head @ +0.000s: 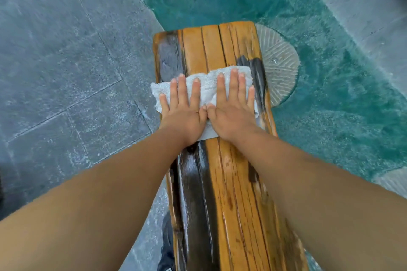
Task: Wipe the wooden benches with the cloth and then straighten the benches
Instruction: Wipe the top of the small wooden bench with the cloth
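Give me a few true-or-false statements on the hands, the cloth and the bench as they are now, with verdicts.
1. The left hand and the right hand both lie flat on the cloth. True.
2. The cloth lies on the grey floor. False: it lies on the wooden bench.
3. The wooden bench shows dark, wet-looking streaks. True.
4. The right hand grips the bench's edge. False: its fingers are straight, pressing on the cloth.
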The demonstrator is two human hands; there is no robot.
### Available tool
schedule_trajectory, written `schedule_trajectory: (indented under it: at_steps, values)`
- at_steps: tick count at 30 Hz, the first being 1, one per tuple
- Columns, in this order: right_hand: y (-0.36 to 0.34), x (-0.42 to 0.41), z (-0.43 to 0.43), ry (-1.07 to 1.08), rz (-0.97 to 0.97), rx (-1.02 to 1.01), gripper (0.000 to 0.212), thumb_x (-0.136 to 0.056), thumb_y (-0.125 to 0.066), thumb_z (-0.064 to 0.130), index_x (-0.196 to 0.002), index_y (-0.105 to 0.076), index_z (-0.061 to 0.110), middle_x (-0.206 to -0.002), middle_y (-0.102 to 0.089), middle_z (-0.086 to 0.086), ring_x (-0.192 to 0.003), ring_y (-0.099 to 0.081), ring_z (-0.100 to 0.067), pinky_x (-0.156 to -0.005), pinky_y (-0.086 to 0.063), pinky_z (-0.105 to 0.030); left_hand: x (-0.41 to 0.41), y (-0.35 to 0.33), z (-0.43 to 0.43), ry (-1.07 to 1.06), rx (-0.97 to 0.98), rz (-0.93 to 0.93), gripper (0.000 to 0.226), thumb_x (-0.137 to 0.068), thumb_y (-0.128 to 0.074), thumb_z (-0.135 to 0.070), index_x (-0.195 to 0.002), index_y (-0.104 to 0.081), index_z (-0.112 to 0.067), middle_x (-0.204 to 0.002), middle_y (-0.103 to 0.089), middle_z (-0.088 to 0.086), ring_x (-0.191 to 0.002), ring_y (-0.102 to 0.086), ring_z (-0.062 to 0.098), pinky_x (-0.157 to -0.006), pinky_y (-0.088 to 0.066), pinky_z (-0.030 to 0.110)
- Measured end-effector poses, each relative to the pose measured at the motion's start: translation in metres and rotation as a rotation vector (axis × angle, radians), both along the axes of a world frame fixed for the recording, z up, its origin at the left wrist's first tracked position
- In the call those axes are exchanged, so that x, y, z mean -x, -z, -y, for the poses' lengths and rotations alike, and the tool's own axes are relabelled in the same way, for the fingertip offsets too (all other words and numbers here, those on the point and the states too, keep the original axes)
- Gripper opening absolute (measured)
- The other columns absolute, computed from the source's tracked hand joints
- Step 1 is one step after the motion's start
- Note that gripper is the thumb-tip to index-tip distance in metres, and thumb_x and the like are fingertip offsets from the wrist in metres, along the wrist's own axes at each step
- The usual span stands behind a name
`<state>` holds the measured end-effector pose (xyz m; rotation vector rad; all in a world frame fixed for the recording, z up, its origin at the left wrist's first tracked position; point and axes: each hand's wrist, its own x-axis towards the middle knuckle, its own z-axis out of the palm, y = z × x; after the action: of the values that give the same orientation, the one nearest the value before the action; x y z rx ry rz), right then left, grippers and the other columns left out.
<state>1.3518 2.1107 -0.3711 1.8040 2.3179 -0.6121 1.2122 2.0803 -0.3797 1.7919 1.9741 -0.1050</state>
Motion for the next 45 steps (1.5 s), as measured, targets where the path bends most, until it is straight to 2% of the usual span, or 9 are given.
schedule_trajectory:
  at_steps: [10, 15, 21, 26, 31, 34, 40, 43, 45]
  values:
    - [0.001, 0.051, -0.112, 0.086, 0.017, -0.024, 0.073, -0.101, -0.020, 0.050, -0.155, 0.017, 0.018, -0.160, 0.030, -0.013, -0.147, 0.029, -0.029, -0.118, 0.017, -0.054, 0.049, 0.003, -0.126, 0.049, -0.056, -0.058, 0.066, -0.097, -0.008, -0.054, -0.152, 0.018, -0.028, -0.159, 0.028, 0.009, -0.147, 0.025, 0.026, -0.114, 0.015, 0.057]
    - [0.007, 0.058, -0.132, 0.063, 0.060, -0.137, 0.071, -0.101, -0.021, 0.048, -0.157, 0.008, 0.016, -0.164, 0.017, -0.016, -0.151, 0.018, -0.032, -0.120, 0.011, -0.054, 0.057, 0.009, -0.144, 0.078, -0.173, -0.089, 0.065, -0.097, -0.006, -0.052, -0.154, 0.010, -0.024, -0.162, 0.018, 0.013, -0.149, 0.016, 0.030, -0.115, 0.009, 0.059]
    - [0.007, 0.058, -0.165, 0.016, 0.051, -0.110, 0.070, -0.100, -0.026, 0.048, -0.158, -0.003, 0.017, -0.165, 0.000, -0.014, -0.152, 0.008, -0.032, -0.119, 0.009, -0.054, 0.058, 0.007, -0.167, 0.058, -0.163, -0.101, 0.063, -0.100, -0.017, -0.046, -0.155, -0.002, -0.021, -0.162, -0.002, 0.015, -0.149, -0.002, 0.034, -0.115, 0.001, 0.063]
    - [0.011, 0.064, -0.181, 0.044, 0.035, -0.197, 0.062, -0.096, -0.033, 0.048, -0.149, -0.031, 0.016, -0.152, -0.031, -0.015, -0.146, -0.018, -0.031, -0.119, 0.001, -0.055, 0.068, 0.007, -0.188, 0.092, -0.226, -0.120, 0.056, -0.097, -0.027, -0.049, -0.143, -0.033, -0.017, -0.137, -0.041, 0.014, -0.124, -0.038, 0.035, -0.102, -0.025, 0.060]
    - [0.008, 0.073, -0.194, 0.056, 0.050, -0.197, 0.053, -0.096, -0.033, 0.046, -0.136, -0.044, 0.012, -0.139, -0.043, -0.017, -0.136, -0.031, -0.034, -0.118, -0.005, -0.054, 0.107, 0.007, -0.192, -0.060, -0.159, 0.089, 0.062, -0.089, -0.035, -0.070, -0.127, -0.044, -0.022, -0.123, -0.050, 0.016, -0.120, -0.046, 0.037, -0.100, -0.035, 0.056]
    - [0.006, 0.084, -0.198, 0.031, 0.049, -0.169, 0.050, -0.097, -0.033, 0.042, -0.134, -0.045, 0.011, -0.138, -0.046, -0.018, -0.134, -0.035, -0.034, -0.118, -0.009, -0.053, 0.117, 0.004, -0.183, -0.079, -0.189, 0.195, 0.053, -0.095, -0.042, -0.058, -0.124, -0.045, -0.014, -0.119, -0.048, 0.019, -0.113, -0.048, 0.040, -0.093, -0.042, 0.049]
    - [0.000, 0.136, -0.182, -0.067, -0.064, -0.114, 0.042, -0.099, -0.041, 0.037, -0.135, -0.044, 0.016, -0.139, -0.048, -0.012, -0.134, -0.037, -0.033, -0.120, -0.010, -0.050, 0.163, -0.013, -0.146, -0.185, -0.157, 0.123, 0.042, -0.094, -0.053, -0.046, -0.120, -0.048, -0.014, -0.111, -0.063, 0.020, -0.102, -0.059, 0.040, -0.080, -0.047, 0.044]
    - [-0.011, 0.163, -0.165, -0.091, -0.124, -0.168, 0.034, -0.098, -0.050, 0.032, -0.127, -0.047, 0.016, -0.131, -0.050, -0.009, -0.127, -0.043, -0.032, -0.114, -0.022, -0.048, 0.179, -0.034, -0.120, -0.172, -0.121, 0.122, 0.043, -0.089, -0.059, -0.036, -0.127, -0.049, -0.021, -0.111, -0.066, 0.014, -0.103, -0.061, 0.039, -0.082, -0.049, 0.042]
    - [-0.021, 0.175, -0.148, -0.103, -0.153, -0.218, 0.029, -0.097, -0.053, 0.030, -0.121, -0.050, 0.014, -0.126, -0.051, -0.009, -0.122, -0.045, -0.032, -0.104, -0.032, -0.046, 0.189, -0.051, -0.110, -0.170, -0.114, 0.097, 0.034, -0.084, -0.054, -0.029, -0.118, -0.054, -0.023, -0.101, -0.068, 0.011, -0.094, -0.062, 0.038, -0.073, -0.047, 0.038]
